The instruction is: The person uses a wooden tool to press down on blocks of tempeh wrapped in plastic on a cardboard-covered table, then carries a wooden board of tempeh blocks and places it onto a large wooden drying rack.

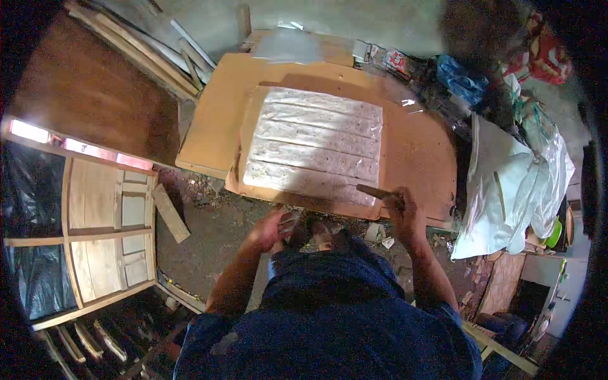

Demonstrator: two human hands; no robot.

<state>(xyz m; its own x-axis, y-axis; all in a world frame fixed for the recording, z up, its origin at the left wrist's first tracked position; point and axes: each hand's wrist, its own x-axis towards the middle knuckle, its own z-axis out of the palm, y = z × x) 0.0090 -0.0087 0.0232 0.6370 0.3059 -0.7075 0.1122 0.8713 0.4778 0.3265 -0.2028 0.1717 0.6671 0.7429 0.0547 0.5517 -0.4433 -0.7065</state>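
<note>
A whitish, wrinkled rectangular sheet [310, 136], marked with several lengthwise lines into long strips, lies on a piece of brown cardboard [234, 179]. My right hand [405, 208] is closed around one end of a brown, flat stick-like tool [372, 190]. The tool's free end points left, over the sheet's near right corner. It is too unclear to tell whether it touches the sheet. My left hand [276, 229] hangs in front of the near edge, off the sheet, fingers apart and nothing in them. A shadow falls across the middle and right of the sheet.
The cardboard rests on a larger tan board [418, 145]. White plastic sacks [500, 183] and a blue plastic bag [461, 79] lie at the right. A wooden frame [95, 234] stands at the left, near a loose plank [170, 213]. Long boards [136, 47] lean at the far left.
</note>
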